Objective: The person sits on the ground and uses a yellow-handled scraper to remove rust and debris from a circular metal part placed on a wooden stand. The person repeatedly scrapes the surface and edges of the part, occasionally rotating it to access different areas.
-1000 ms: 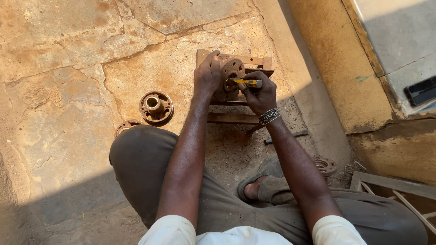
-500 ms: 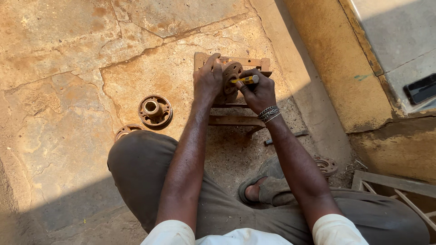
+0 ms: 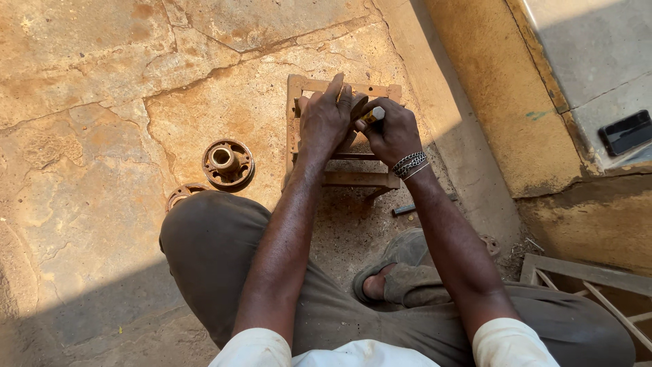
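Currently both hands work at the top of a small rusted metal frame (image 3: 343, 178) standing on the stone floor (image 3: 102, 102) directly ahead of the seated person. The left hand (image 3: 326, 119) lies flat over a round rusted part (image 3: 353, 126) held on the frame, fingers extended forward and palm pressing down; most of that part is hidden beneath the hand, so its exact form cannot be told. The right hand (image 3: 392, 130) is clenched around a yellow-handled tool (image 3: 373, 114), of which only the handle end shows, projecting from the fist toward the left hand. The tool's long axis runs roughly crosswise, from the right hand inward to the round part, and its working tip is concealed where the two hands meet. The hands touch or nearly touch at that point. The round part therefore lies immediately to the left of the right fist and under the left palm, with both hands equally close. A second round flanged part (image 3: 227, 163) lies on the floor well to the left of the frame, nearer the left arm, and is untouched. Another rusted ring (image 3: 182, 196) shows partly at the left knee.
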